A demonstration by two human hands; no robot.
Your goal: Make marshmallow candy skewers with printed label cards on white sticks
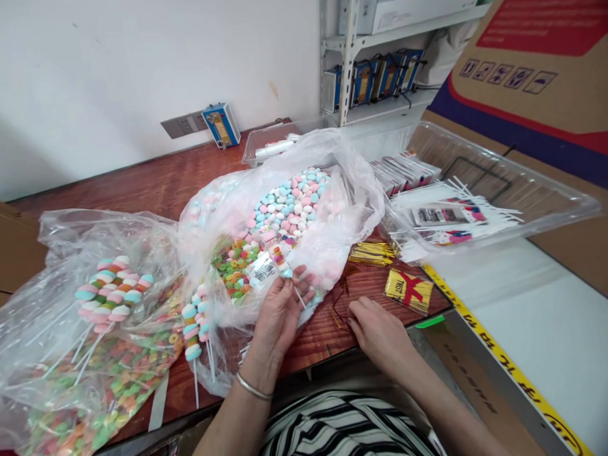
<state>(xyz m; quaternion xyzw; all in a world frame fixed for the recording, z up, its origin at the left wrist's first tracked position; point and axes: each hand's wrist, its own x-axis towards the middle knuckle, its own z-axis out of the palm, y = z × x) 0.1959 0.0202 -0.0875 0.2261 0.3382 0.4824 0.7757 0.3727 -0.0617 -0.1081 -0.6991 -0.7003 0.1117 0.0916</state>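
Observation:
My left hand [280, 312] grips a wrapped candy skewer [270, 262] by its white stick, just in front of a big clear bag of pastel marshmallow candies [290, 202]. My right hand [380, 335] rests palm down on the wooden table [147, 183], its fingertips on loose gold twist ties [339, 306]. A bundle of gold twist ties [372, 252] lies a little beyond, and a yellow packet with a red cross [410, 289] sits to the right of that hand.
A clear bag of finished candy skewers [88, 328] fills the left. A clear plastic tray [557, 199] with white sticks and small wrappers [448, 216] stands at the right. Behind are a metal shelf [350, 47], a large cardboard box [542, 60] and a blue device [221, 124].

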